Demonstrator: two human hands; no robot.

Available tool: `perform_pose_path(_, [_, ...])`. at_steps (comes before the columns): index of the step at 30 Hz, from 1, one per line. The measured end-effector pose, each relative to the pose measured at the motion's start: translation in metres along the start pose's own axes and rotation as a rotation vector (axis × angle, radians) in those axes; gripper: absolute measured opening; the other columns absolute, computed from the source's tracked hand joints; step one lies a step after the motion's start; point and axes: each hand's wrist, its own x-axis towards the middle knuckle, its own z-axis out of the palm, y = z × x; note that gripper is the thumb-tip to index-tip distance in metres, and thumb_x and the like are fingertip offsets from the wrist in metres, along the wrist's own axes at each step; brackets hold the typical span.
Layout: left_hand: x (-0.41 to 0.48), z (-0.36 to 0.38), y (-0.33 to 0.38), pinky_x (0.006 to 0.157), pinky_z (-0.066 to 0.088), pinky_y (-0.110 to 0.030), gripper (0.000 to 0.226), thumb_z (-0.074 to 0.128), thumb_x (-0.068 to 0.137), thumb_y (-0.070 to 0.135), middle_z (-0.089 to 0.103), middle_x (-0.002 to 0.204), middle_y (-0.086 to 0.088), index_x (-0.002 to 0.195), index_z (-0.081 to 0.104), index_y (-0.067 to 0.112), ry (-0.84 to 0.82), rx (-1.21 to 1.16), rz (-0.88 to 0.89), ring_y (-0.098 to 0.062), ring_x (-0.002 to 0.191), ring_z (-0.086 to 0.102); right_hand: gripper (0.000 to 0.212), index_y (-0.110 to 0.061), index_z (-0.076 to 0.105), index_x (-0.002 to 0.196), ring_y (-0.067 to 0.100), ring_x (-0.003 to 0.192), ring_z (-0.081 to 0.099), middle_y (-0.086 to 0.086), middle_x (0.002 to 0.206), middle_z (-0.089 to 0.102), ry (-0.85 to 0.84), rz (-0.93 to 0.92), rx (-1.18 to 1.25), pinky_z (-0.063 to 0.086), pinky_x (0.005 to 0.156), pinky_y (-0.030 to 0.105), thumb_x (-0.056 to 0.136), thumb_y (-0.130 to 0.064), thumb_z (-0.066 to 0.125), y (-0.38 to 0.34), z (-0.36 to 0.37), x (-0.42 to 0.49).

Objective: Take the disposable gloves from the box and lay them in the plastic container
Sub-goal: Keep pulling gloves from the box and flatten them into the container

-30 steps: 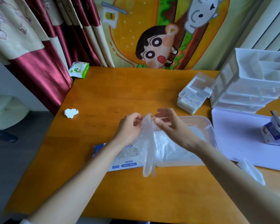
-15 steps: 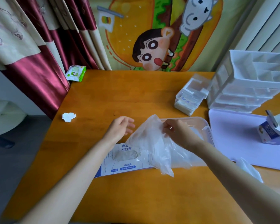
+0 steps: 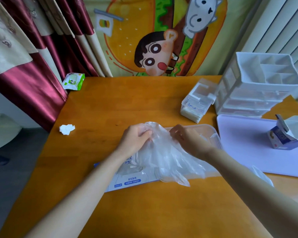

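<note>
A clear disposable glove hangs spread out between both hands, its fingers drooping over the near wall of the plastic container. My left hand grips its upper left edge, fingers curled into the film. My right hand pinches its upper right edge. The clear plastic container lies on the wooden table behind the glove, mostly hidden. The flat white and blue glove box lies under my left forearm, its oval opening showing film.
Right of the container lies a lilac lid with a small open carton on it. A white drawer organiser and a small clear box stand behind. A crumpled tissue and wipes pack are at the left edge.
My left hand, open and apart half a second ago, has come back and taken hold of the glove's left edge. The glove is now spread wider between both hands.
</note>
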Motion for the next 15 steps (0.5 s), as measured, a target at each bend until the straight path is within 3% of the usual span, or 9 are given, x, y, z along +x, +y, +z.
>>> perform_pose_path(2, [0.004, 0.002, 0.0, 0.06, 0.039, -0.015, 0.016, 0.056, 0.094, 0.012, 0.061, 0.07, 0.002, 0.08, 0.065, 0.008, 0.016, 0.039, -0.023, -0.007, 0.065, 0.052, 0.046, -0.012, 0.042, 0.125, 0.019, 0.107, 0.056, 0.003, 0.117, 0.059, 0.006, -0.008, 0.114, 0.043, 0.088, 0.027, 0.09, -0.038, 0.056, -0.001, 0.003, -0.004])
perform_pose_path(4, [0.006, 0.006, 0.003, 0.053, 0.033, -0.026, 0.027, 0.057, 0.093, 0.017, 0.046, 0.053, 0.001, 0.068, 0.055, 0.007, 0.018, 0.093, -0.054, -0.013, 0.051, 0.041, 0.081, -0.014, 0.028, 0.14, 0.018, 0.122, 0.046, 0.004, 0.136, 0.045, -0.045, -0.054, 0.093, 0.038, 0.099, 0.027, 0.077, -0.042, 0.071, -0.008, 0.007, -0.01])
perform_pose_path(6, [0.008, 0.01, 0.006, 0.05, 0.033, -0.02, 0.033, 0.056, 0.094, 0.02, 0.045, 0.046, 0.009, 0.063, 0.05, 0.01, 0.005, 0.101, -0.038, -0.005, 0.046, 0.043, 0.099, -0.016, 0.015, 0.147, 0.02, 0.129, 0.04, 0.003, 0.146, 0.034, -0.064, -0.116, -0.092, 0.035, 0.101, 0.029, 0.073, -0.036, 0.078, -0.01, 0.015, -0.013])
perform_pose_path(8, [0.009, 0.012, 0.01, 0.053, 0.038, -0.012, 0.024, 0.054, 0.094, 0.018, 0.056, 0.053, 0.013, 0.073, 0.061, 0.011, 0.0, 0.079, -0.028, -0.001, 0.056, 0.054, 0.095, -0.02, 0.015, 0.147, 0.024, 0.119, 0.05, 0.004, 0.142, 0.042, -0.044, -0.105, -0.188, 0.043, 0.095, 0.034, 0.077, -0.026, 0.077, -0.005, 0.018, -0.011])
perform_pose_path(10, [0.011, 0.01, 0.01, 0.063, 0.045, -0.02, 0.019, 0.053, 0.094, 0.016, 0.061, 0.058, 0.008, 0.083, 0.066, 0.007, 0.001, 0.078, -0.035, -0.008, 0.062, 0.059, 0.073, -0.02, 0.027, 0.141, 0.022, 0.097, 0.06, 0.001, 0.117, 0.059, 0.008, -0.083, -0.115, 0.049, 0.084, 0.037, 0.082, -0.017, 0.071, 0.002, 0.015, -0.007])
perform_pose_path(12, [0.014, 0.009, 0.008, 0.067, 0.046, -0.028, 0.022, 0.053, 0.094, 0.017, 0.058, 0.053, 0.005, 0.079, 0.064, 0.007, -0.016, 0.117, -0.048, -0.009, 0.058, 0.057, 0.048, -0.017, 0.038, 0.131, 0.019, 0.084, 0.061, -0.007, 0.096, 0.06, 0.092, -0.074, -0.036, 0.049, 0.076, 0.034, 0.089, -0.016, 0.063, 0.009, 0.01, -0.006])
perform_pose_path(15, [0.015, 0.009, 0.01, 0.063, 0.038, -0.029, 0.038, 0.055, 0.095, 0.022, 0.05, 0.054, 0.009, 0.058, 0.049, 0.016, -0.04, 0.172, -0.061, -0.009, 0.056, 0.047, 0.018, -0.015, 0.044, 0.115, 0.017, 0.074, 0.059, -0.008, 0.085, 0.061, 0.219, -0.018, 0.014, 0.045, 0.066, 0.03, 0.098, -0.017, 0.047, 0.021, 0.003, -0.003])
